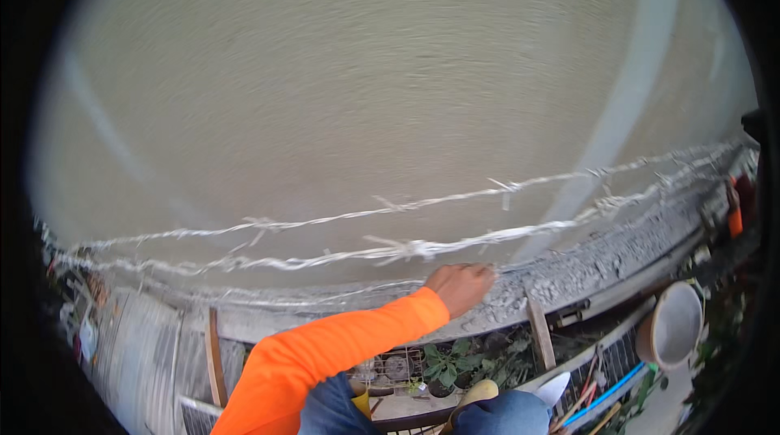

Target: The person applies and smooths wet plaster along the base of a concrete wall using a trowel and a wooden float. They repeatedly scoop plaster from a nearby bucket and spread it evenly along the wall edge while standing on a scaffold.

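My left hand (461, 287), in an orange sleeve (349, 325), reaches across from the lower left to a rough grey concrete ledge (561, 277). Its fingers are curled into a fist; whatever they hold, if anything, is hidden. A low, thin strand of barbed wire (357, 297) runs up to the hand from the left. Just above the knuckles stretches a thicker barbed wire (357, 256), with an upper barbed wire (341, 217) beyond it. My right hand is out of sight. Below the arm show my knees in blue jeans (512, 415).
Beyond the wires spreads a brownish, blurred surface (366, 94). Wooden posts (539, 329) lean against the ledge. Below are leafy plants (445, 366), a blue pipe (605, 394) and a round bucket (674, 328). Grey corrugated sheets (134, 341) lie left. Something orange (735, 212) shows far right.
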`<state>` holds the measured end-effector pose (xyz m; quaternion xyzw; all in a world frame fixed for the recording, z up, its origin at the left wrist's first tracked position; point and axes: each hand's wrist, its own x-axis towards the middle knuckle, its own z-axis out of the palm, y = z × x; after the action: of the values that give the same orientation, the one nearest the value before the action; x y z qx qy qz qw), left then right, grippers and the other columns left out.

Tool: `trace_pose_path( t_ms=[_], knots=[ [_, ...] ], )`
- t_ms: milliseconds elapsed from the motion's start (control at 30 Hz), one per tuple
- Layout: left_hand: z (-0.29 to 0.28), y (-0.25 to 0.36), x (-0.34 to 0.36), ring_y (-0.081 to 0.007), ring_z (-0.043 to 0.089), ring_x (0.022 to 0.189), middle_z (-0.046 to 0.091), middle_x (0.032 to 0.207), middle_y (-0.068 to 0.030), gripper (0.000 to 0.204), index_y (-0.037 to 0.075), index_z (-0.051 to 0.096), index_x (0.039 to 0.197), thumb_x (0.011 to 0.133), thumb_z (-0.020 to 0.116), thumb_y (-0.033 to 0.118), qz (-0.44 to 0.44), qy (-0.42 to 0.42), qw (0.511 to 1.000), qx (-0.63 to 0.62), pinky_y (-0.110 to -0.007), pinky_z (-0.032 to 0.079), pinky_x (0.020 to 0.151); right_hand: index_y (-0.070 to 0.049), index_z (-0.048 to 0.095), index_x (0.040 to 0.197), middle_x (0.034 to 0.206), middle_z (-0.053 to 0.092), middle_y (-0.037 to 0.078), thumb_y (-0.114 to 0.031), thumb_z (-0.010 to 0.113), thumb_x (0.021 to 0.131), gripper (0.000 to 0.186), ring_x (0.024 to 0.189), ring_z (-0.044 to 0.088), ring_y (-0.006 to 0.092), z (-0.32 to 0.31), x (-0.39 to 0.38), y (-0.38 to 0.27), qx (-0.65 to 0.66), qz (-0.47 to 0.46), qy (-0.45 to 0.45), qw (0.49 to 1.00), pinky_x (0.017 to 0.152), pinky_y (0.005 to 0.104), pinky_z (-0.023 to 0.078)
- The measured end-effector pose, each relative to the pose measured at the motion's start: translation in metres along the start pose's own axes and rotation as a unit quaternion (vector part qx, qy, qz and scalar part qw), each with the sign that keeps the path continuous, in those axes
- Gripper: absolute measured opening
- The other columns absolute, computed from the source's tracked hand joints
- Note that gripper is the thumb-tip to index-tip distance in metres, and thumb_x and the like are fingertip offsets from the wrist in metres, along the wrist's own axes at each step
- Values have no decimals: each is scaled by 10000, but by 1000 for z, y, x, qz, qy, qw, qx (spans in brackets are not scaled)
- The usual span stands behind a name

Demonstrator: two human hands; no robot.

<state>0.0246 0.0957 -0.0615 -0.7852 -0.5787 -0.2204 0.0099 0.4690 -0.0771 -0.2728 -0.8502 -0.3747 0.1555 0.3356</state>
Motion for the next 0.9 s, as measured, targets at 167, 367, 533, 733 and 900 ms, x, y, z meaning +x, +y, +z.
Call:
trace_pose_path(
  t_ms=[167, 367, 533, 733, 900],
  knots=[
    [33, 13, -18, -328, 715, 811, 691, 875, -148, 128, 7, 654, 878, 799, 593, 86, -81, -41, 996, -17, -443, 571, 689, -2, 538, 933, 779, 643, 190, -351, 652, 943, 367, 688, 601, 312, 40, 18, -49, 18, -230, -211, 950, 669, 427, 495],
    [48, 1, -15, -316, 702, 922, 703, 901, -153, 97, 25, 674, 838, 803, 600, 78, -130, 44, 989, -47, -436, 558, 763, 6, 534, 930, 784, 637, 197, -371, 644, 947, 393, 686, 590, 314, 50, -3, -42, 10, -203, -222, 954, 670, 436, 485],
    [56, -19, -3, -311, 670, 1016, 685, 1040, -129, 143, 40, 661, 928, 813, 591, 88, -119, 85, 988, -50, -427, 557, 828, 12, 531, 927, 787, 632, 203, -388, 636, 950, 414, 685, 580, 316, 41, 10, 22, -46, -105, -95, 989, 670, 443, 478],
    [57, -18, 1, -282, 693, 840, 713, 900, -77, 174, 99, 736, 991, 913, 629, 212, -97, 166, 981, -41, -432, 550, 711, 8, 511, 884, 724, 579, 196, -423, 641, 942, 454, 634, 517, 327, 39, -19, 77, 27, 18, 96, 995, 641, 468, 436],
    [51, -20, -1, -296, 688, 854, 714, 948, -113, 190, 67, 746, 1025, 906, 647, 176, -86, 83, 993, 17, -416, 555, 758, -47, 547, 914, 750, 637, 231, -516, 654, 895, 482, 736, 622, 461, 17, -39, 43, -14, 115, 69, 991, 691, 517, 476]
  ],
)
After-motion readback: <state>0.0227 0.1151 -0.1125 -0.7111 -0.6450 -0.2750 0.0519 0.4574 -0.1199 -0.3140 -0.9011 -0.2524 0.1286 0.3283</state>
